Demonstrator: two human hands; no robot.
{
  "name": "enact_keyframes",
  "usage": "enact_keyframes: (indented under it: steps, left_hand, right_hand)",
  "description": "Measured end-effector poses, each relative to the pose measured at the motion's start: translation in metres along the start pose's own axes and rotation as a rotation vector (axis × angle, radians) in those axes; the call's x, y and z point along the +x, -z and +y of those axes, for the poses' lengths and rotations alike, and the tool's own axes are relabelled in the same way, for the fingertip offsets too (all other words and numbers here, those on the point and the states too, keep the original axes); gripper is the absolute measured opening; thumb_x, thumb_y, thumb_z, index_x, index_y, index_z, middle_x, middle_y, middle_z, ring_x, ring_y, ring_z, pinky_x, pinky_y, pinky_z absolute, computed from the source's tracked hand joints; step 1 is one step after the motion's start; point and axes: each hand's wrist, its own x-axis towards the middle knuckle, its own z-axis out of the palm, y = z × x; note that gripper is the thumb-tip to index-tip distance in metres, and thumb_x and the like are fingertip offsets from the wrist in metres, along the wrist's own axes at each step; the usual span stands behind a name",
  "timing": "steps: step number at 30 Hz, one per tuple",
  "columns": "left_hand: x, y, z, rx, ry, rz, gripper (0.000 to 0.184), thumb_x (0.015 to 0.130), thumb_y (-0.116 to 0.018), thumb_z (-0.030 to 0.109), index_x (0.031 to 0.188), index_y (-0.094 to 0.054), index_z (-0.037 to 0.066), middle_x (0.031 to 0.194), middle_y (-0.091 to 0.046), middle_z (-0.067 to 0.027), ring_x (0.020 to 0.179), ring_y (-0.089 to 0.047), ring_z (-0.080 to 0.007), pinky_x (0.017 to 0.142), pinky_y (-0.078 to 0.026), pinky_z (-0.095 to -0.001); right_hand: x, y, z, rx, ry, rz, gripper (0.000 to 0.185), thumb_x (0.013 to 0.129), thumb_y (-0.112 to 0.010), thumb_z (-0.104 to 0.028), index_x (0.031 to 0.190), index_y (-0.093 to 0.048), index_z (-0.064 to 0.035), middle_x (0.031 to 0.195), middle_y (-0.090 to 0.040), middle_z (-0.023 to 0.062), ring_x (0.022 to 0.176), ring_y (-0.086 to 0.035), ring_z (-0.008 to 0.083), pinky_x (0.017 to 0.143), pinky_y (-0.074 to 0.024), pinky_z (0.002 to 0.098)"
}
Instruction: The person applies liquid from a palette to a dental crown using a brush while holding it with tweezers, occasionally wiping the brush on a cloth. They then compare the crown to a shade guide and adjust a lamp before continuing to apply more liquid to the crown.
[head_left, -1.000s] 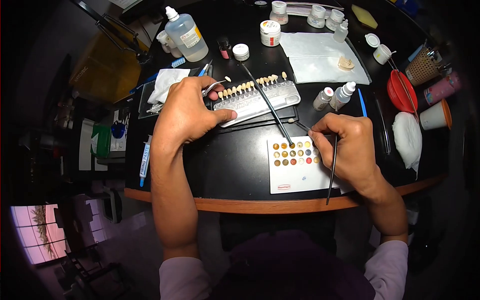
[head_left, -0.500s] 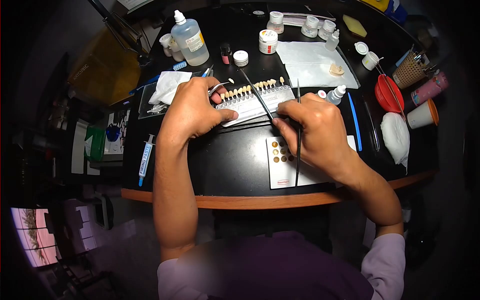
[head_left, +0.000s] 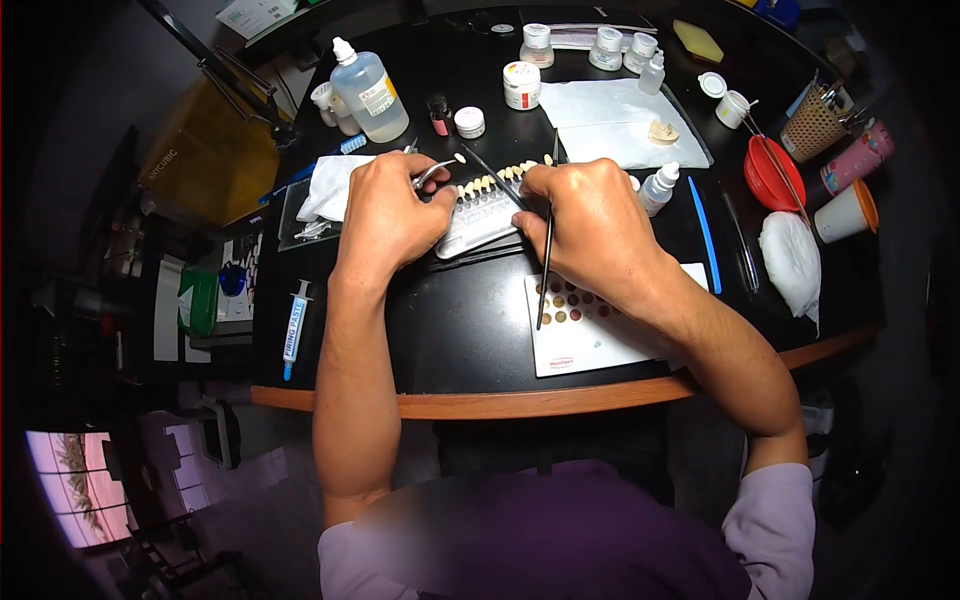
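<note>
My left hand [head_left: 388, 212] is closed on metal tweezers [head_left: 434, 171] whose tips carry a small white tooth piece [head_left: 459, 158]. Its thumb is near the left end of the clear shade guide [head_left: 478, 224], which bears a row of tooth-shaped tabs. At the guide's right side my right hand [head_left: 590, 215] is closed on a dark thin brush [head_left: 545, 270]. A second brush [head_left: 488, 174] slants across the guide to the right fingers; whether they grip it is unclear. Below lies a white palette [head_left: 575, 350] with round coloured wells, partly hidden by my right hand and forearm.
A large bottle [head_left: 378, 100], small jar [head_left: 469, 122] and white tub [head_left: 521, 88] stand behind. At right are a dropper bottle [head_left: 659, 187], blue tool [head_left: 705, 235], red bowl [head_left: 772, 180] and cup [head_left: 838, 217]. A paste syringe [head_left: 296, 330] lies at left.
My right hand has moved from over the palette up and left to the shade guide, with the thin brush. The slanted brush's lower end has left the palette. My left hand still holds the tweezers.
</note>
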Motion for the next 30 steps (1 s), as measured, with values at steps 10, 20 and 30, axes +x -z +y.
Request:
enact_keyframes:
  steps: [10, 20, 30]
  left_hand:
    - [0.009, -0.014, -0.005, -0.165, 0.045, -0.096, 0.02, 0.084, -0.082, 0.015, 0.095, -0.083, -0.002, 0.078, -0.076, -0.0105, 0.07, -0.066, -0.0149, 0.068, -0.052, -0.0322]
    - [0.01, -0.021, 0.0, -0.048, 0.036, -0.004, 0.026, 0.089, -0.077, 0.019, 0.093, -0.078, -0.006, 0.074, -0.073, -0.0137, 0.065, -0.066, -0.0186, 0.065, -0.052, -0.0354]
    - [0.012, -0.023, -0.005, -0.147, 0.022, -0.012, 0.024, 0.089, -0.081, 0.017, 0.099, -0.081, -0.005, 0.073, -0.071, -0.005, 0.067, -0.059, -0.0108, 0.065, -0.047, -0.0298]
  right_hand:
    - [0.005, -0.002, 0.006, 0.069, 0.001, 0.014, 0.019, 0.083, -0.084, -0.006, 0.097, -0.079, 0.0057, 0.079, -0.075, 0.0261, 0.084, -0.079, 0.0403, 0.08, -0.0625, 0.0467]
    - [0.009, -0.006, 0.016, 0.138, 0.022, 0.05, 0.018, 0.081, -0.085, -0.004, 0.093, -0.078, 0.0073, 0.079, -0.075, 0.027, 0.082, -0.079, 0.0393, 0.08, -0.0621, 0.0448]
    - [0.008, -0.007, 0.016, 0.157, 0.015, 0.055, 0.017, 0.081, -0.085, -0.003, 0.093, -0.079, 0.007, 0.081, -0.075, 0.0272, 0.084, -0.079, 0.0408, 0.081, -0.0623, 0.046]
